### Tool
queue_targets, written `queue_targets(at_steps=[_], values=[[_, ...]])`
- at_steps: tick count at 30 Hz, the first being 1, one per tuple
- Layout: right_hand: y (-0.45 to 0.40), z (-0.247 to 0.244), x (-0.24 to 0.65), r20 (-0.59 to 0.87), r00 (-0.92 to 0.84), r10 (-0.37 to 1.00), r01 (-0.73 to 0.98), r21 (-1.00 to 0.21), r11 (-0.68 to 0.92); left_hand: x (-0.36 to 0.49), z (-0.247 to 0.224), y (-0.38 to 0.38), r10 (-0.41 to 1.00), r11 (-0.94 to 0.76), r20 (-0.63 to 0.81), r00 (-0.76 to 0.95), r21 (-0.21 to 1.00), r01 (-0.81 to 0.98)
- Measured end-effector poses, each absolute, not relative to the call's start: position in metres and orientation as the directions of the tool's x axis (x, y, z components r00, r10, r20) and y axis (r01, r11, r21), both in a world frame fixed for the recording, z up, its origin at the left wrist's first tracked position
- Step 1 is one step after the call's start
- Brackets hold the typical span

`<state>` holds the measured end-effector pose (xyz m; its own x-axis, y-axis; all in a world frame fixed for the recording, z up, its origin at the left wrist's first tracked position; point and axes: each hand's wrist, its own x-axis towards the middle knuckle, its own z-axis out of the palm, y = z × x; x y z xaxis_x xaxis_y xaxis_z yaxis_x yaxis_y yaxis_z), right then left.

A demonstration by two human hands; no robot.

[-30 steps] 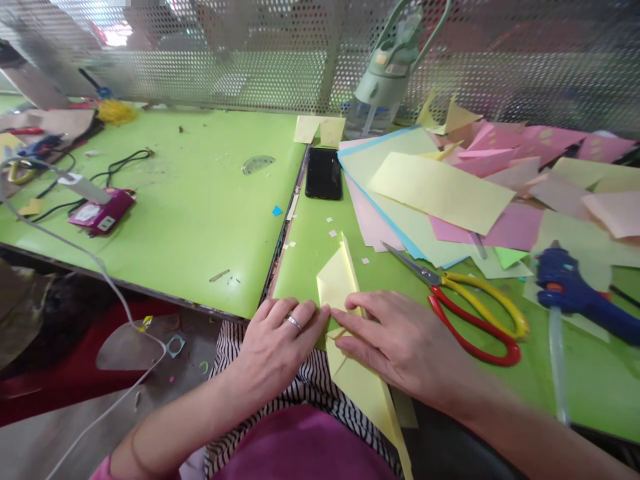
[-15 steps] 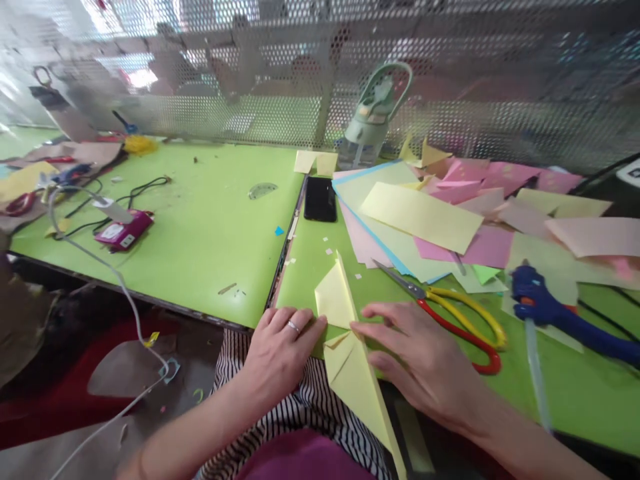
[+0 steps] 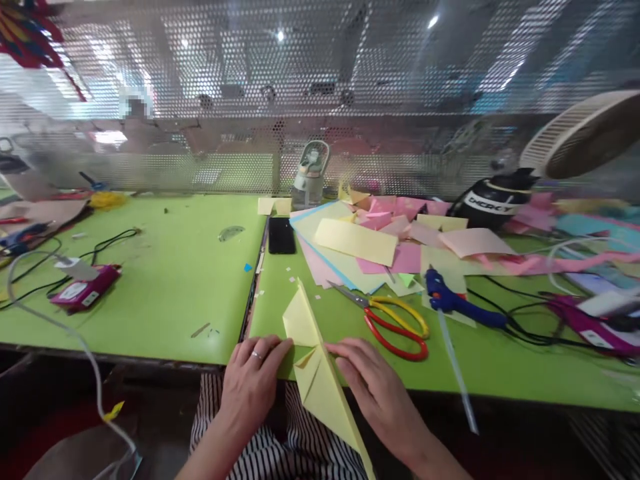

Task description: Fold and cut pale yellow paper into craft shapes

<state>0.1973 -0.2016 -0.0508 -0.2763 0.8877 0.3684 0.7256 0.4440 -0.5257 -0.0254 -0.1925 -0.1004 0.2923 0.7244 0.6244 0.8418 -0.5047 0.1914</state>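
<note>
A long folded pale yellow paper [image 3: 327, 393] lies slanting over the table's front edge, its pointed tip on the table and its lower end over my striped lap. My left hand [image 3: 253, 377] rests on the table edge to its left, fingers extended and fairly close together, the index fingertip near the paper's fold. On the paper's right side, my right hand [image 3: 373, 380] has its fingers spread, the index fingertip touching the raised long edge. Right of the paper lie scissors [image 3: 385, 320] with one red and one yellow handle.
Behind the scissors are loose paper sheets [image 3: 355, 241], a black phone [image 3: 281, 236] and a bottle [image 3: 307, 183]. A blue glue gun [image 3: 460, 303] lies to the right, with cables beyond. A purple box [image 3: 85, 288] with a white cable is at left; a perforated screen stands behind.
The view has tilted up and turned right, bringing a fan and a black bottle into sight. My hands stay beside the paper; the right hand's fingers are closer together than before.
</note>
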Motion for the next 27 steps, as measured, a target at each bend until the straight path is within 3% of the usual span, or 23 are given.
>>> queue_targets(at_steps=[13, 21, 27], values=[[-0.196, -0.063, 0.196, 0.363, -0.161, 0.918, 0.67, -0.643, 0.372, -0.032, -0.1, -0.19, 0.716, -0.497, 0.63, 0.299, 0.16, 0.853], [-0.189, -0.068, 0.197, 0.328, -0.152, 0.932, 0.62, -0.703, 0.348, -0.037, -0.098, -0.186, 0.767, -0.532, 0.574, 0.285, 0.321, 0.784], [-0.211, -0.052, 0.207, 0.363, -0.066, 0.929, 0.537, -0.772, 0.34, -0.038, -0.083, -0.185, 0.815, -0.543, 0.543, 0.202, 0.596, 0.592]])
